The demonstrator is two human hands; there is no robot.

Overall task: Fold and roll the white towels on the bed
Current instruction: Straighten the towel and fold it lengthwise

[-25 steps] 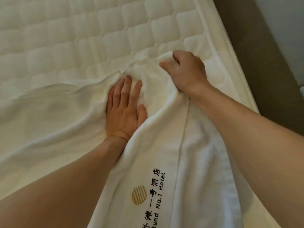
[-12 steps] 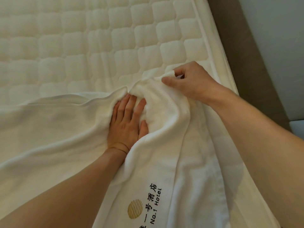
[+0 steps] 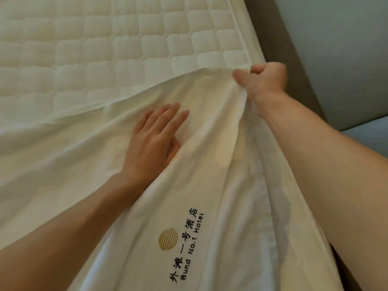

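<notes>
A large white towel [image 3: 69,156] with a gold emblem and black hotel lettering lies spread over the near half of the bed. My right hand [image 3: 265,80] is closed around the towel's far corner near the bed's right edge and holds it lifted and taut. My left hand [image 3: 155,139] lies flat on the towel with its fingers together and stretched out, pressing the cloth down just left of the raised fold. A long crease runs from the lifted corner down toward me.
The quilted white mattress [image 3: 105,45] stretches away bare beyond the towel. Its right edge [image 3: 249,45] runs diagonally, with a dark brown strip [image 3: 294,59] and a pale grey wall [image 3: 340,49] beyond it.
My right hand has pulled the bunched corner out to the right and up, flattening the crumpled towel. My left hand has slid slightly left and now lies flat instead of pressing into the bunch.
</notes>
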